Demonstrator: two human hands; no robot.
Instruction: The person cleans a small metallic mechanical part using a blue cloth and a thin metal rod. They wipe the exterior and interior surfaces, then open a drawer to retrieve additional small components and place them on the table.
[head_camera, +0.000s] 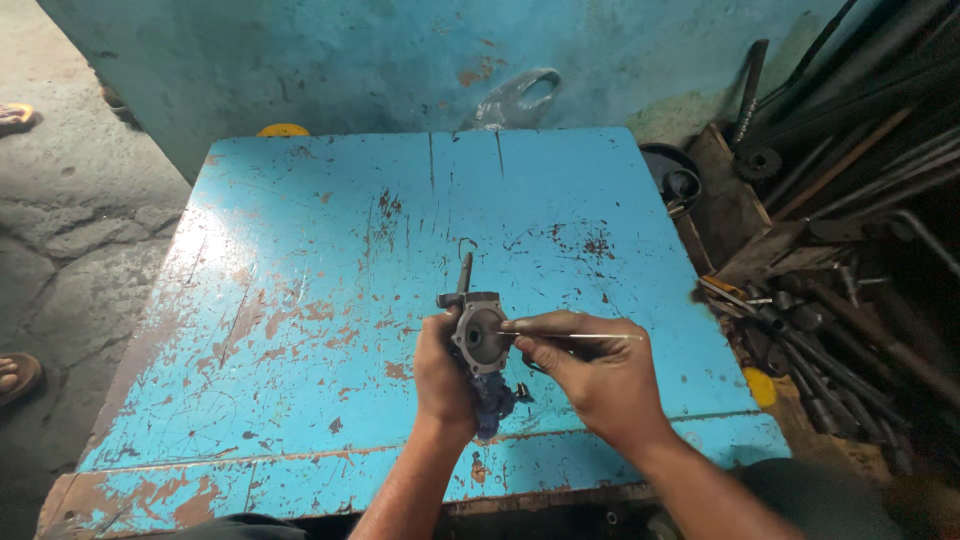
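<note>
Carburetor body (481, 338) in closed left hand (444, 375), thin wire (575, 336) pinched by right hand (598, 372).

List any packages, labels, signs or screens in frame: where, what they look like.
No labels, signs or screens visible.
Clear plastic bag: crumpled, at the blue wall behind the table's far edge.
Yellow round thing: partly hidden behind the far left edge; may be a lid or container, cannot tell.
</note>
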